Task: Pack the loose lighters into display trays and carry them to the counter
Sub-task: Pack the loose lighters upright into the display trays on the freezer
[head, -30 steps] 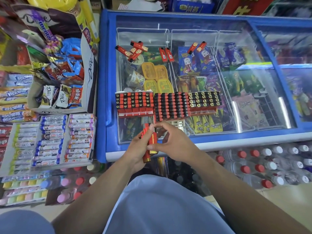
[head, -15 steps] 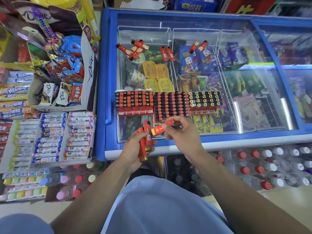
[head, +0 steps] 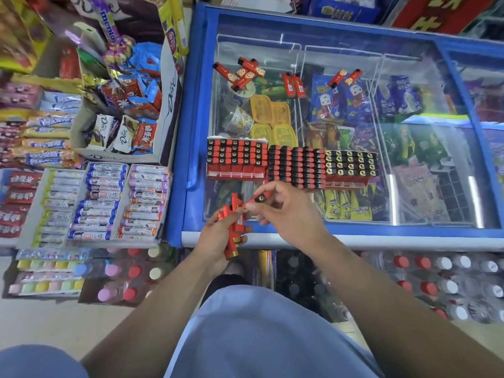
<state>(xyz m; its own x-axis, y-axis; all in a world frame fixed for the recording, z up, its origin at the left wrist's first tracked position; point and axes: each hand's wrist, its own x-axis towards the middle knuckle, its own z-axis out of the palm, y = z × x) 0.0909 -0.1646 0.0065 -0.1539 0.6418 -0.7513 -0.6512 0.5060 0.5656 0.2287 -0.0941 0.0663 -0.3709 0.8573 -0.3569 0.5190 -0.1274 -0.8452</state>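
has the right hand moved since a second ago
Yes. The right hand, pinching one lighter, has drawn away from the left hand's bundle and up toward the display trays on the freezer lid.

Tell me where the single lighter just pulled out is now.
Head view, centre: the right hand pinches the single lighter just below the middle display tray.
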